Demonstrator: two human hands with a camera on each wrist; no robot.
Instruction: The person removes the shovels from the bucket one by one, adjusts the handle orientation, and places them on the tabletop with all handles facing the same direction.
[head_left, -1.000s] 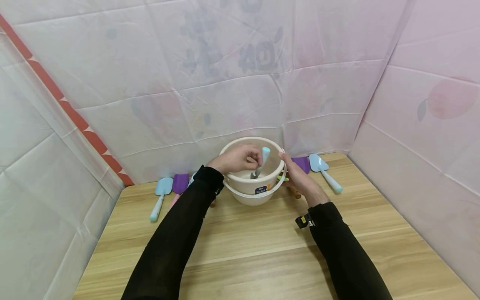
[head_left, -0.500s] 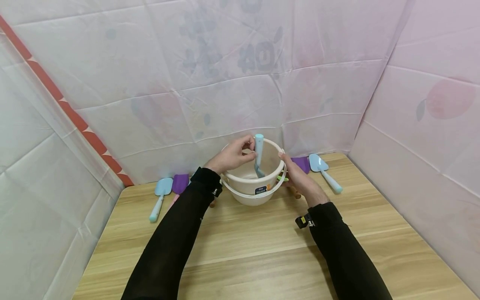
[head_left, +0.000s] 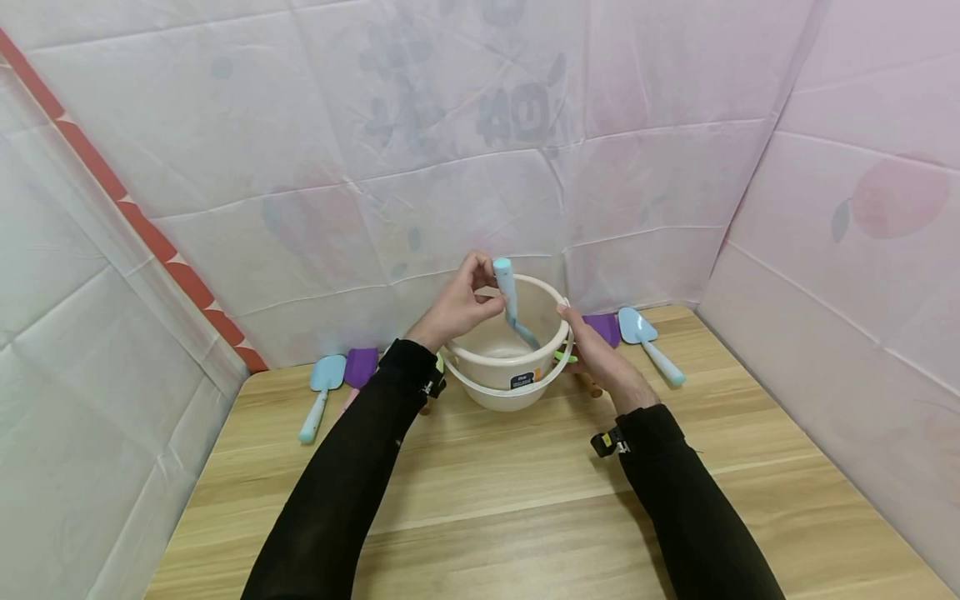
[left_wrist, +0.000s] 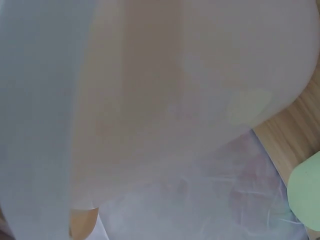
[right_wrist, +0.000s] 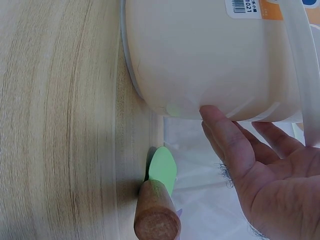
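Showing what the head view hid, the right wrist view revealed a wooden-handled green spatula [right_wrist: 160, 192] beneath the white bucket [head_left: 513, 354]. At frame centre, the left hand [head_left: 459, 304] pinched a blue spatula [head_left: 510, 302] above the bucket; the right hand [head_left: 596, 354], fingers straight, pressed its side.

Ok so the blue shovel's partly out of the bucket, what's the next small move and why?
Probably lift a little higher: the left hand pinches the blue shovel near its handle top, but its blade sits below the bucket rim, while the right hand rests against the side.

The bucket [head_left: 512, 367] stands on the tabletop [head_left: 525, 500] at its far edge, between the left hand [head_left: 457, 304] and right hand [head_left: 596, 354]. One scoop [head_left: 513, 304] stands in the bucket; other scoops lie left [head_left: 318, 392] and right [head_left: 648, 342] of it.
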